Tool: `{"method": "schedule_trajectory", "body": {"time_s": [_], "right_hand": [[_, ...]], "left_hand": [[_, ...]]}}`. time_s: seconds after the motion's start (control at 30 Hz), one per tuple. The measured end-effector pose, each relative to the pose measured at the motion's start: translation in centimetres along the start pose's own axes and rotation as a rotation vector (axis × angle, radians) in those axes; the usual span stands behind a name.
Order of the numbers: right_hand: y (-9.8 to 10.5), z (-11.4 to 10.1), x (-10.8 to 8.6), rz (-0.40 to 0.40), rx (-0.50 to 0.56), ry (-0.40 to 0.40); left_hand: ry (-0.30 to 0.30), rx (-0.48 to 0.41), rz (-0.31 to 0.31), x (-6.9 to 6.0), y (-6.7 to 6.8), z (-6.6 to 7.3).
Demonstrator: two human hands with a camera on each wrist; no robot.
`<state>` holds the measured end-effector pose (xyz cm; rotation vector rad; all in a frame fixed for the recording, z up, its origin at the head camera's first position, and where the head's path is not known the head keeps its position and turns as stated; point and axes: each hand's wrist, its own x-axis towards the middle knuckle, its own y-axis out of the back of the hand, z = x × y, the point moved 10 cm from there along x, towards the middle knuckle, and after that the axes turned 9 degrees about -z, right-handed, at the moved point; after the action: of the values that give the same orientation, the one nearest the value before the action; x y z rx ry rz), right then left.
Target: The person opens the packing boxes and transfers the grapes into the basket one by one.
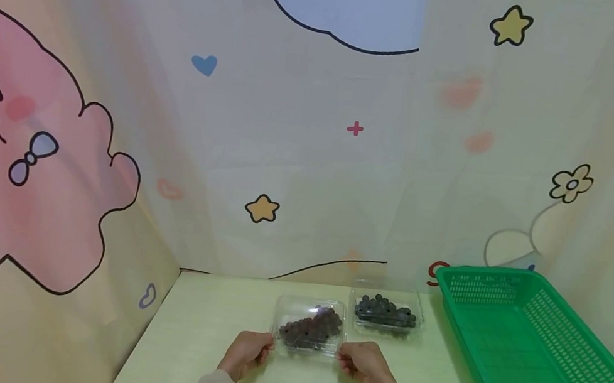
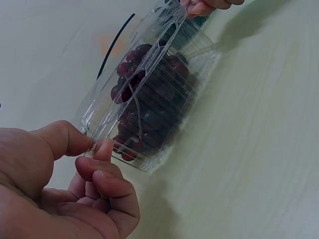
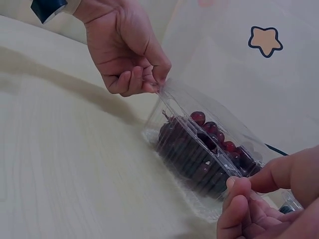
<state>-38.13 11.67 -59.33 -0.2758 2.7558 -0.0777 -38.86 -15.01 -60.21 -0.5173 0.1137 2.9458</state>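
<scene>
A clear plastic clamshell box (image 1: 283, 315) with dark red grapes (image 2: 149, 104) inside stands on the table before me. At its near left corner, my left hand (image 1: 247, 352) pinches the rim between thumb and curled forefinger. My right hand (image 1: 369, 364) pinches the near right corner in the same way; its fingers (image 3: 237, 196) show close up in the right wrist view. The lid lies over the grapes; whether its edge is fully snapped cannot be told. Behind it to the right sits a second clear box (image 1: 360, 327) of darker grapes (image 1: 384, 311).
A large green plastic basket (image 1: 526, 368) with perforated sides lies on the right of the pale table (image 1: 183, 329). Behind the table hangs a printed cloth (image 1: 311, 154) with stars and hearts, and it also runs along the left side.
</scene>
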Motion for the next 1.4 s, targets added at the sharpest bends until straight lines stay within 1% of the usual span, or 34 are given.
{"method": "schedule_trajectory", "body": {"time_s": [0.17, 0.37, 0.47, 0.63, 0.77, 0.93, 1.03, 1.13, 1.3, 1.4], "right_hand": [[0.0, 0.4, -0.4, -0.019, -0.017, -0.005], [0.4, 0.9, -0.8, -0.035, -0.027, -0.035], [0.4, 1.2, -1.0, -0.054, -0.041, -0.054], [0.1, 1.2, -1.3, -0.1, -0.044, -0.038], [0.1, 1.2, -1.6, -0.101, -0.053, -0.026], [0.4, 1.6, -2.1, -0.087, -0.068, -0.06], [0.3, 1.9, -2.3, -0.087, -0.079, -0.093], [0.2, 2.1, -2.7, -0.094, -0.085, -0.105], [-0.1, 2.4, -3.3, -0.114, -0.098, -0.101], [0.0, 2.6, -3.6, -0.12, -0.108, -0.117]], "left_hand": [[0.023, 0.01, -0.013, -0.4, -0.2, -0.3], [0.003, 0.003, -0.044, -1.0, -0.8, -0.4], [0.002, 0.004, -0.048, -1.3, -1.0, -0.7], [-0.008, 0.004, -0.042, -1.7, -1.0, -1.0], [-0.011, -0.005, -0.051, -1.8, -1.1, -1.1], [-0.004, -0.006, -0.059, -2.4, -1.2, -1.4], [-0.006, -0.004, -0.06, -2.8, -1.2, -1.4], [-0.009, -0.007, -0.061, -3.3, -1.1, -1.5], [0.005, 0.004, -0.063, -4.1, -1.3, -1.7], [0.021, 0.015, -0.066, -4.4, -1.3, -2.0]]}}
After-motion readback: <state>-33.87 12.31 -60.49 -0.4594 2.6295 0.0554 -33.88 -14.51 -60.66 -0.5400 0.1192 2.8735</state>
